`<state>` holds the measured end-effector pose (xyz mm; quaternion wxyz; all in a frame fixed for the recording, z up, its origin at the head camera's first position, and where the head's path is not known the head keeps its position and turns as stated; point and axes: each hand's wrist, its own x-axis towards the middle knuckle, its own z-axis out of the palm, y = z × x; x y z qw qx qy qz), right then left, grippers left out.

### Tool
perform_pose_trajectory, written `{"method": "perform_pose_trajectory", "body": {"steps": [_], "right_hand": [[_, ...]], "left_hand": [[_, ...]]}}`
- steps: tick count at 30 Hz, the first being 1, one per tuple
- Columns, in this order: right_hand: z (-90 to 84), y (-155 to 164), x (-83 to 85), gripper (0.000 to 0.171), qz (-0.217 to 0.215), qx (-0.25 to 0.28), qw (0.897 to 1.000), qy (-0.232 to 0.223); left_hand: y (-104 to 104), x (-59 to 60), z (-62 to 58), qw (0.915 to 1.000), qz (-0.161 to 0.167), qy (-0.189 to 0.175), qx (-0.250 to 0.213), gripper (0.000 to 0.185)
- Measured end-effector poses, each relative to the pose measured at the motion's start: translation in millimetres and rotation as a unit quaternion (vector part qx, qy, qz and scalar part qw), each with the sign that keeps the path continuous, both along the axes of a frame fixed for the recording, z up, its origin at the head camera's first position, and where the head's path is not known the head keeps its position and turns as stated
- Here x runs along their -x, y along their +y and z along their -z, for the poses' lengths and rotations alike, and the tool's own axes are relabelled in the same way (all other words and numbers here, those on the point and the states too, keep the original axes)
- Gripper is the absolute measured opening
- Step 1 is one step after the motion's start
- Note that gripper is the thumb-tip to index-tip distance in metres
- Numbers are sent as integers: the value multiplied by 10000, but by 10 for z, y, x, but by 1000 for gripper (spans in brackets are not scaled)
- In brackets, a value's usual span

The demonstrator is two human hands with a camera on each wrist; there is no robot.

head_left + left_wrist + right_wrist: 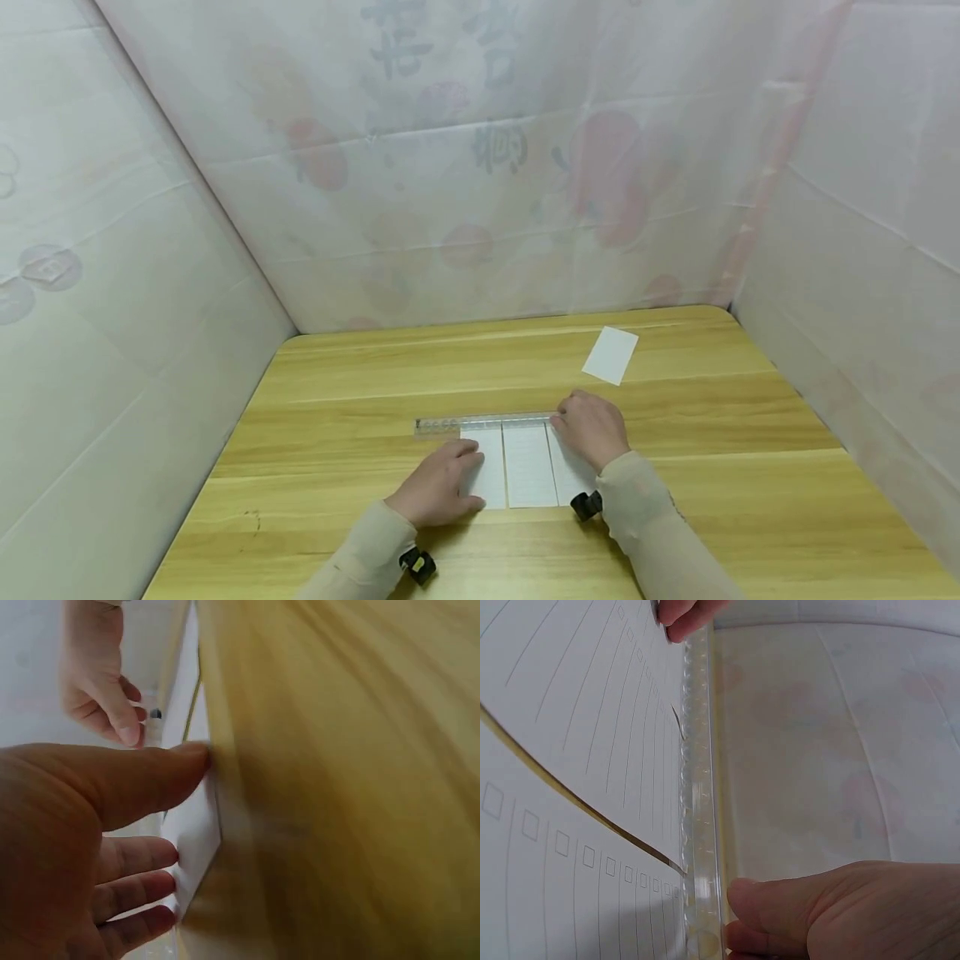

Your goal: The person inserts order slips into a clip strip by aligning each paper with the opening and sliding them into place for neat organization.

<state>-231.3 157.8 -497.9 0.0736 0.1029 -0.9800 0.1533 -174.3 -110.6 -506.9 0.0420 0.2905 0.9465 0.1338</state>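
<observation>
Three white lined cards [528,467] lie side by side on the wooden table, with narrow gaps between them. Along their far edges runs a clear plastic ruler [487,421] with a wavy edge. My left hand [442,483] rests at the left card [196,825], thumb on its near edge and fingers spread along its side. At the ruler's right end my right hand [592,429] pinches the ruler between thumb and curled fingers, partly covering the right card. In the right wrist view, small printed boxes show at the ends of the cards' lines.
Another white card [611,356] lies tilted farther back on the table [337,392], beyond my right hand. Pale printed cloth [480,208] hangs behind the table and at both sides. Each wrist wears a small black camera [417,565].
</observation>
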Motion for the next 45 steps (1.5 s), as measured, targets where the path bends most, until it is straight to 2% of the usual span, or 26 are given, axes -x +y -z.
{"method": "perform_pose_trajectory", "body": {"steps": [6, 13, 16, 18, 22, 28, 36, 39, 42, 45], "right_hand": [[1, -2, 11, 19, -27, -18, 10000, 17], [-7, -1, 13, 19, -46, -67, 10000, 33], [-2, -2, 7, 19, -69, -27, 10000, 32], [4, -9, -1, 19, -69, -2, 10000, 14], [-8, -24, -11, 18, -40, 16, 10000, 4], [-24, -66, -20, 18, -61, 2, 10000, 21], [-1, -114, -49, 17, -87, -59, 9999, -25], [16, -114, -60, 17, -52, -41, 10000, -33], [42, -99, -64, 14, -28, -15, 10000, -59], [78, -98, -73, 10, -15, 27, 9999, -105]], "left_hand": [[1, -8, 10, 9999, 91, 105, 57, 66], [-2, 3, 11, 9999, 61, 50, 84, 66], [-13, 43, -37, 9999, 61, 44, 102, 65], [-8, 90, -113, 9999, 78, 61, 115, 64], [51, 230, -325, 9996, 214, 88, 160, 61], [210, 499, -580, 9959, 651, 346, 523, 58], [672, 936, -841, 9902, 1002, 277, 928, 45], [894, 1094, -836, 9767, 1266, 716, 1575, 41], [1101, 1223, -748, 9480, 1547, 1372, 2421, 41], [1267, 1312, -648, 9195, 1675, 1690, 3129, 45]]}}
